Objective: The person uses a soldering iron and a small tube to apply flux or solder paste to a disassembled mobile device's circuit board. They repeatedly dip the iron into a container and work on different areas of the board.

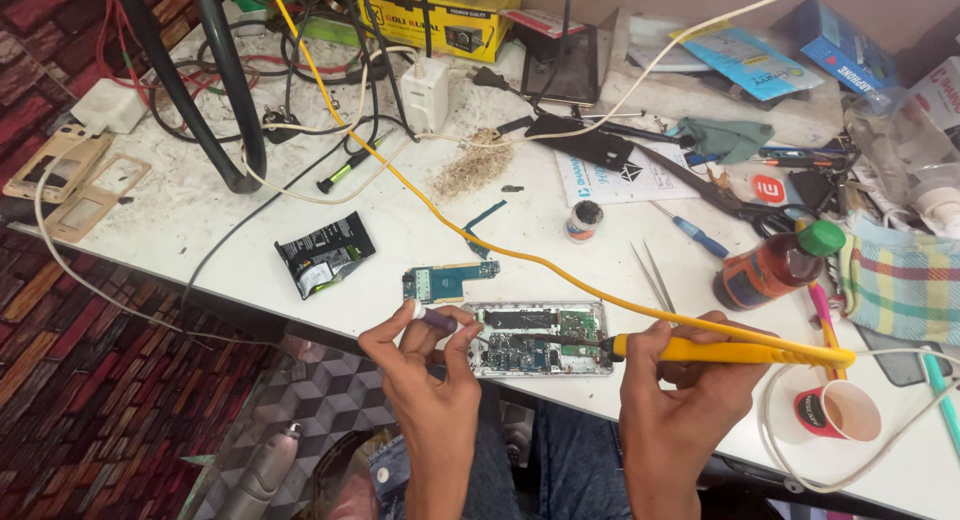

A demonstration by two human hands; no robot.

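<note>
One open phone [538, 337] lies near the table's [200, 220] front edge, with one small green board [448, 280] just behind it. One bottle [775, 267] and one paper cup [838, 412] sit to the right. The left hand [425, 355] pinches a small purple tool [440, 321]. The right hand [680, 365] wraps its fingers around one yellow soldering iron [730, 352], whose tip touches the phone.

**What stays out of sight**

The soldering iron's tip [545, 336] blurs against the opened phone [537, 337], contact unclear. Left hand [425, 355] covers the phone's near corner. The checked cloth [905, 280] and grey tool [262, 470] run off frame
</note>
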